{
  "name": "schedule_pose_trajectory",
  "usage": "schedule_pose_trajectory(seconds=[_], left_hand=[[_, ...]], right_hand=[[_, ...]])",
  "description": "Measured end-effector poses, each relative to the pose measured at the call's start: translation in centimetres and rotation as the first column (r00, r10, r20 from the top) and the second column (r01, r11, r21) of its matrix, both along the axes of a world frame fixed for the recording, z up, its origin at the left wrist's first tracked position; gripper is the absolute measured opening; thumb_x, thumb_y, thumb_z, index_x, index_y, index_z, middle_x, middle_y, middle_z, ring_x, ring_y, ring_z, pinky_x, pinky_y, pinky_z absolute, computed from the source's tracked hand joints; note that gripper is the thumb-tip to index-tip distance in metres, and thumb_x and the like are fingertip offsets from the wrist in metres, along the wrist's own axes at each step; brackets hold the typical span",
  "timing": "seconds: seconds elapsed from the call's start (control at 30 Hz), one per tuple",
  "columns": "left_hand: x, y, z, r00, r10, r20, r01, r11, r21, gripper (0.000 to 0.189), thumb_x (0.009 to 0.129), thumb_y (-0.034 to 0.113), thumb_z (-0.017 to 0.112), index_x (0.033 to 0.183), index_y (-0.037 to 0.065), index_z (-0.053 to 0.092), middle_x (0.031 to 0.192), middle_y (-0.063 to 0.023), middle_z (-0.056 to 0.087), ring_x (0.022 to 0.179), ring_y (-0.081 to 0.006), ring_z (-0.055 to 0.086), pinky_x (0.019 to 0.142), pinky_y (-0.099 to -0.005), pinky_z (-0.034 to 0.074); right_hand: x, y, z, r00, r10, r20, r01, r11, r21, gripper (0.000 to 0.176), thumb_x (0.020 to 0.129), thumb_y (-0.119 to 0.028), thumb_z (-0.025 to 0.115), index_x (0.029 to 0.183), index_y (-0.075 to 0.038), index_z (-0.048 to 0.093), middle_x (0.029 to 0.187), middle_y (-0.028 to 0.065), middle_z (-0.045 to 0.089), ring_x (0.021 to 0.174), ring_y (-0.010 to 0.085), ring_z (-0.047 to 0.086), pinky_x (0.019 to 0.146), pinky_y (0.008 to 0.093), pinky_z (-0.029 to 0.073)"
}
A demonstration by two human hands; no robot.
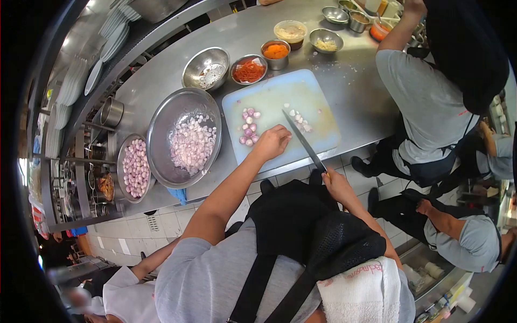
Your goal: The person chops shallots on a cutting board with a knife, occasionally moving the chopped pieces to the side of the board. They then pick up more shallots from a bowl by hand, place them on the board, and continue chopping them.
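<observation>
My right hand (337,186) grips the handle of a long kitchen knife (305,141), its blade slanting over the cutting board (318,91). On the board, my left hand (272,141) has its fingers curled together left of the blade; whatever they hold is hidden. Several whole peeled shallots (248,127) lie just beyond and left of that hand. Pale cut shallot pieces (300,119) sit to the right of the blade. A large metal bowl (156,116) with chopped shallots (193,144) stands left of the board, and a smaller bowl of whole shallots (135,167) is beside it.
Behind the board stand a metal bowl (189,71), a bowl of red-orange shreds (249,70), an orange-filled pot (276,52) and a plastic tub (291,31). A co-worker (414,91) stands at the right. Stacked plates (72,86) fill the left shelf.
</observation>
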State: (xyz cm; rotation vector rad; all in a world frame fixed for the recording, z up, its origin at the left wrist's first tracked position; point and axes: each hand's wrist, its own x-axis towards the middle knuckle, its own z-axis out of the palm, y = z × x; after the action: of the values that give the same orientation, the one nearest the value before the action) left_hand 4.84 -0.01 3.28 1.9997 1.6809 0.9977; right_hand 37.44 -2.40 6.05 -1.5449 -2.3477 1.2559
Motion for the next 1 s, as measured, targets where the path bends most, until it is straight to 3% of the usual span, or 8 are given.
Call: schedule_pose_trajectory(seconds=[0.07,0.27,0.4,0.47,0.53,0.73,0.83,1.0], left_hand=[[-0.2,0.3,0.8,0.996,-0.068,-0.052,0.066,0.996,-0.053,0.015,0.090,0.004,0.079,0.105,0.004,0.079,0.103,-0.0136,0.075,0.091,-0.0349,0.075,0.084,-0.0435,0.062],[-0.5,1.6,-0.9,0.985,0.032,-0.167,-0.072,0.969,-0.237,0.023,0.089,0.007,0.081,0.111,0.004,0.079,0.105,-0.0155,0.074,0.091,-0.0371,0.073,0.084,-0.0435,0.061],[-0.1,0.9,1.0,0.980,0.099,-0.175,-0.131,0.974,-0.184,0.018,0.090,0.007,0.080,0.108,0.003,0.080,0.107,-0.0142,0.074,0.095,-0.0368,0.073,0.087,-0.0445,0.061],[-0.3,0.6,1.5,0.997,-0.039,-0.061,0.041,0.999,0.024,0.014,0.091,0.006,0.079,0.104,0.002,0.080,0.108,-0.0123,0.075,0.101,-0.0356,0.074,0.090,-0.0448,0.061],[-0.7,1.0,0.1,0.993,-0.074,-0.092,0.074,0.997,-0.005,0.013,0.091,0.005,0.078,0.103,0.001,0.080,0.109,-0.0120,0.075,0.103,-0.0347,0.074,0.092,-0.0443,0.062],[-0.9,0.8,-1.2,0.990,-0.099,-0.097,0.101,0.995,0.022,0.012,0.089,0.000,0.076,0.101,0.001,0.080,0.111,-0.0119,0.076,0.105,-0.0322,0.074,0.093,-0.0417,0.062],[-1.0,0.7,-1.5,0.993,-0.085,-0.083,0.090,0.995,0.051,0.012,0.090,0.000,0.076,0.101,0.001,0.080,0.112,-0.0117,0.077,0.105,-0.0317,0.075,0.093,-0.0413,0.062],[-0.8,0.6,-1.8,0.997,-0.064,-0.052,0.067,0.996,0.060,0.013,0.090,-0.001,0.076,0.101,0.002,0.081,0.113,-0.0111,0.077,0.106,-0.0308,0.075,0.094,-0.0410,0.062]], right_hand=[[0.4,0.6,-0.5,1.000,-0.009,-0.024,0.009,1.000,-0.006,0.032,0.112,-0.032,0.056,0.116,0.000,0.059,0.094,0.0347,0.072,0.095,0.0590,0.068,0.083,0.0656,0.052],[0.6,0.3,-0.7,0.999,0.000,-0.037,-0.002,0.999,-0.044,0.032,0.112,-0.031,0.056,0.119,0.000,0.058,0.094,0.0348,0.072,0.095,0.0587,0.068,0.083,0.0662,0.051],[0.8,-0.5,-1.5,0.998,0.031,-0.054,-0.029,0.999,0.027,0.040,0.112,-0.030,0.057,0.145,-0.008,0.052,0.093,0.0345,0.073,0.092,0.0581,0.069,0.082,0.0656,0.052],[0.7,-0.6,-1.1,0.996,0.043,-0.080,-0.036,0.996,0.087,0.049,0.111,-0.029,0.057,0.157,-0.013,0.048,0.092,0.0338,0.073,0.090,0.0573,0.070,0.081,0.0653,0.053],[0.5,-0.8,-0.6,0.995,0.099,0.029,-0.103,0.978,0.181,0.065,0.111,-0.025,0.057,0.171,-0.024,0.033,0.090,0.0306,0.072,0.084,0.0537,0.071,0.079,0.0632,0.055],[0.1,-2.2,2.5,0.968,0.145,0.204,-0.194,0.950,0.244,0.069,0.111,-0.024,0.056,0.173,-0.036,0.029,0.087,0.0274,0.071,0.080,0.0491,0.072,0.075,0.0606,0.057],[-0.3,-2.0,0.6,0.988,0.127,0.092,-0.145,0.961,0.235,0.068,0.111,-0.025,0.056,0.173,-0.039,0.031,0.087,0.0269,0.071,0.080,0.0491,0.072,0.076,0.0611,0.057],[-1.1,-1.8,3.1,0.976,0.132,0.173,-0.168,0.962,0.215,0.066,0.111,-0.025,0.056,0.172,-0.038,0.033,0.088,0.0272,0.072,0.081,0.0494,0.072,0.077,0.0620,0.057]])
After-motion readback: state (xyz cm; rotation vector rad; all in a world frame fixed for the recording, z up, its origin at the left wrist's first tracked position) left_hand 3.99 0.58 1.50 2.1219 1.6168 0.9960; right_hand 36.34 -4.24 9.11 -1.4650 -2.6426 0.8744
